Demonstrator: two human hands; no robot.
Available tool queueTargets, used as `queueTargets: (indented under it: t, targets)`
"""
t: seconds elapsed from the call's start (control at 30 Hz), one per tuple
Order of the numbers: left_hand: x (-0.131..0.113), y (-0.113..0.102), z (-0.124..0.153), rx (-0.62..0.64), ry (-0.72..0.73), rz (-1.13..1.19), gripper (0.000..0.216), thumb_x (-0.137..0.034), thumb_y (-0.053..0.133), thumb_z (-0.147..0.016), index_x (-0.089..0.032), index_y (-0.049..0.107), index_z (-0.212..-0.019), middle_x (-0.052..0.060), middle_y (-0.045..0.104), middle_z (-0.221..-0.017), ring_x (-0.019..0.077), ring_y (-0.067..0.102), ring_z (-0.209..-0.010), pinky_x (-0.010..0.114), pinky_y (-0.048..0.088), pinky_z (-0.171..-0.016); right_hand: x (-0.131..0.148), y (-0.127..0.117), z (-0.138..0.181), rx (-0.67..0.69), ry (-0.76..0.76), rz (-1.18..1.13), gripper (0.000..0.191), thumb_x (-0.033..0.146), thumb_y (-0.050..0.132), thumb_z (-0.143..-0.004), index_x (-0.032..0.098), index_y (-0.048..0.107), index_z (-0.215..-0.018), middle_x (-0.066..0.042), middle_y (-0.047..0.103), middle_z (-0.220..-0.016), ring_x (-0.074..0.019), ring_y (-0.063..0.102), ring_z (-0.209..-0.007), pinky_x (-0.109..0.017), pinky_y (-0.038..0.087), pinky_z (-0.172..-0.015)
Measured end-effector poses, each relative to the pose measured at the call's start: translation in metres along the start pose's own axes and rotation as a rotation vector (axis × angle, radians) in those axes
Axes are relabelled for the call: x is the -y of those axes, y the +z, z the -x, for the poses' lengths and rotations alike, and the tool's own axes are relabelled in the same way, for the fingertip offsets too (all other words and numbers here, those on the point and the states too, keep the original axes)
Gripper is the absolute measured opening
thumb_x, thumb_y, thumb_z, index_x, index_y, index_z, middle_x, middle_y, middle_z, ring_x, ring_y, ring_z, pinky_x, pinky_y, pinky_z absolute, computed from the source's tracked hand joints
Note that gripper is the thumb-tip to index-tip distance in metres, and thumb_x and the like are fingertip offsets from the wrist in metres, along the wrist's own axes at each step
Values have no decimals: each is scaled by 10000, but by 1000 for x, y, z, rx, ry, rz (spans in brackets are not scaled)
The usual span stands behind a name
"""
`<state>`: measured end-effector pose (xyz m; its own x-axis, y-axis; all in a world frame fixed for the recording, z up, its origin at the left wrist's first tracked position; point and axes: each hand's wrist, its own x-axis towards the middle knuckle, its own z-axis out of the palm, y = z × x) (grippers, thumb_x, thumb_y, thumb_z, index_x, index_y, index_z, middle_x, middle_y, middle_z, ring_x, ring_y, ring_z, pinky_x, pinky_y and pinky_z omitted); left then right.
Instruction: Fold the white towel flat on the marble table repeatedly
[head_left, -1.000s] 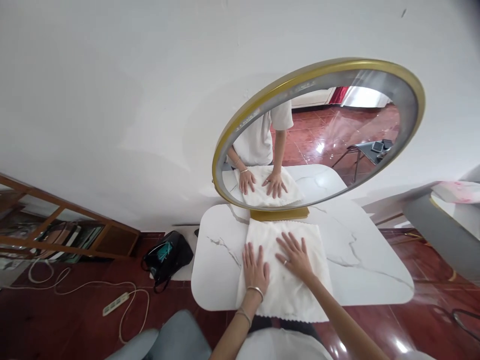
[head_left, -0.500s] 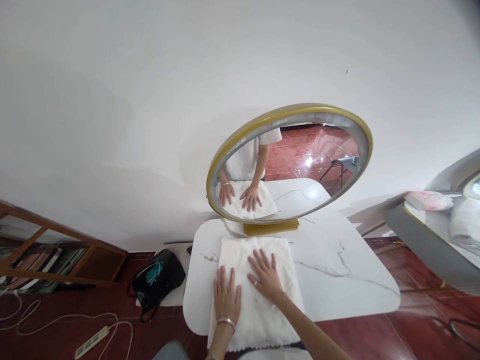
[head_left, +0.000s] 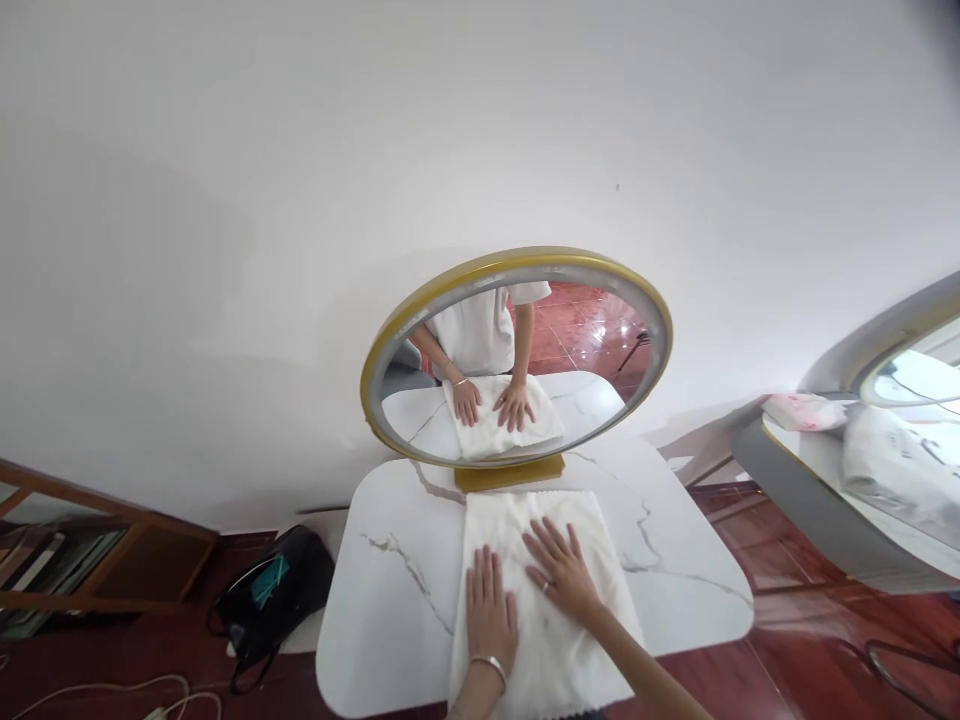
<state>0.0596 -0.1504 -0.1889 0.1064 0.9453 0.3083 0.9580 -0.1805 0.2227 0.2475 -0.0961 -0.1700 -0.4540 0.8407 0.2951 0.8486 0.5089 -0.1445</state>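
Note:
A white towel [head_left: 541,655] with scalloped edges is spread over the front middle of the marble-patterned table [head_left: 390,610]. My left hand [head_left: 490,612] rests flat on its left part, fingers straight and close together, a bangle at the wrist. Palm down, my right hand [head_left: 564,572] presses on the towel's upper right part with fingers spread and a ring on one finger. Neither hand grips anything. Behind the towel stands an oval gold-rimmed mirror [head_left: 577,340] on a gold base [head_left: 510,473], reflecting both hands and the cloth.
A black bag [head_left: 281,590] sits left of the table on a pale surface. Beyond it is a wooden shelf [head_left: 161,565] with books. A second table [head_left: 795,505] at right bears a pink-and-white packet [head_left: 806,411] and a white bag [head_left: 892,465]. A cable [head_left: 112,688] lies on the red floor.
The towel has slid right across the tabletop under both flat hands, baring more marble on its left. The view has also turned, shifting the mirror and table leftward in the picture.

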Motion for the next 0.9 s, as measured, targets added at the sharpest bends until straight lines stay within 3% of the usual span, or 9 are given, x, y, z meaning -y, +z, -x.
queueTargets:
  t: [0.17, 0.33, 0.47, 0.6, 0.73, 0.9]
  targets:
    - [-69, 22, -24, 65, 77, 88, 652, -281, 416, -889, -156, 185, -1486, 103, 280, -1530, 267, 279, -1399, 451, 318, -1109, -74, -22, 34, 39, 90, -3, 530, 445, 399, -946, 321, 306, -1453, -53, 362, -1491, -274, 289, -1394, -599, 179, -1117]
    - [-108, 41, -47, 151, 112, 124, 613, -431, 485, -865, -201, 388, -1425, 98, 422, -1450, 316, 376, -1301, 465, 349, -1046, -121, -31, 56, -67, 228, -103, 584, 474, 421, -926, 213, 335, -1441, -128, 415, -1455, -272, 383, -1344, -541, 284, -1106]
    - [-118, 36, -88, 166, -30, 118, 406, -323, 432, -895, -200, 570, -1257, 113, 561, -1224, 290, 486, -1121, 446, 416, -935, -141, -34, 64, -269, 424, -265, 373, 357, 351, -948, 207, 528, -1240, -131, 508, -1349, -244, 494, -1235, -438, 447, -987]
    - [-119, 22, -138, 96, -206, 308, 281, -210, 418, -884, -185, 629, -1069, 109, 512, -1183, 264, 472, -1122, 438, 395, -973, -163, -40, 68, -451, 707, -183, 304, 338, 383, -894, 183, 594, -1049, -161, 590, -1163, -308, 520, -1114, -519, 435, -930]
    - [-118, 25, -165, 102, -377, 429, 207, -143, 434, -846, -181, 619, -929, 100, 507, -1098, 235, 530, -1032, 418, 436, -928, -181, -45, 65, -440, 848, -189, 293, 343, 409, -811, 154, 595, -936, -191, 609, -1038, -330, 541, -1015, -510, 435, -885]
    - [-113, 33, -172, 196, -468, 517, 193, -66, 506, -734, -203, 598, -832, 39, 572, -885, 199, 576, -947, 366, 450, -913, -189, -55, 50, -356, 918, -320, 372, 263, 403, -704, 181, 543, -1038, -103, 610, -848, -262, 595, -794, -394, 469, -733]
